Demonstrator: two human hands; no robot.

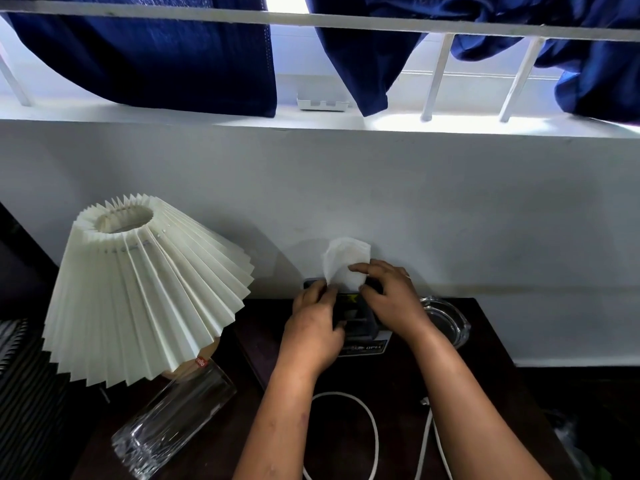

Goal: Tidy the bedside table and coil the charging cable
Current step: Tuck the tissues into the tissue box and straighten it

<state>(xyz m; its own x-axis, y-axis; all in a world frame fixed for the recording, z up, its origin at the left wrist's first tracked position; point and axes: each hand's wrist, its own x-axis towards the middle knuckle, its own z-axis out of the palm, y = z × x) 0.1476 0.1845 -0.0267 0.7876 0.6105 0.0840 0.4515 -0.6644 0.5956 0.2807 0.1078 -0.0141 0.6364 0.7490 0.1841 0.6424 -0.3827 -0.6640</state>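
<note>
Across the top of the frame: two dark blue curtains (156, 60), one upper left, one upper right, hung behind a white rail (346, 20) with bars. One small white tray (322, 103) sits on the sill between them.

Left of centre: one lamp, pleated cream shade (138, 289), tilted toward the left edge, base mostly hidden under it.

Bottom half: one dark bedside table (485, 341) against the white wall.

On it, by size:
- one clear glass tumbler (173, 420), lying on its side at lower left, red sticker near the end by the lamp base
- one white charging cable (374, 431), loose and uncoiled at bottom centre between my forearms: one open loop plus a strand running to a connector end on the right
- one clear glass ashtray (446, 320), right of my right wrist, near the wall
- one dark box (360, 327) at the back centre, white label reading "OPEL" on its near side
- one white tissue (346, 265), sticking up out of the box top

Both hands are on the box. My left hand (311, 327) is wrapped on the box's left side, fingertips pinching the tissue's lower left edge. My right hand (391, 296) has thumb and forefinger closed on the tissue's right side.
</note>
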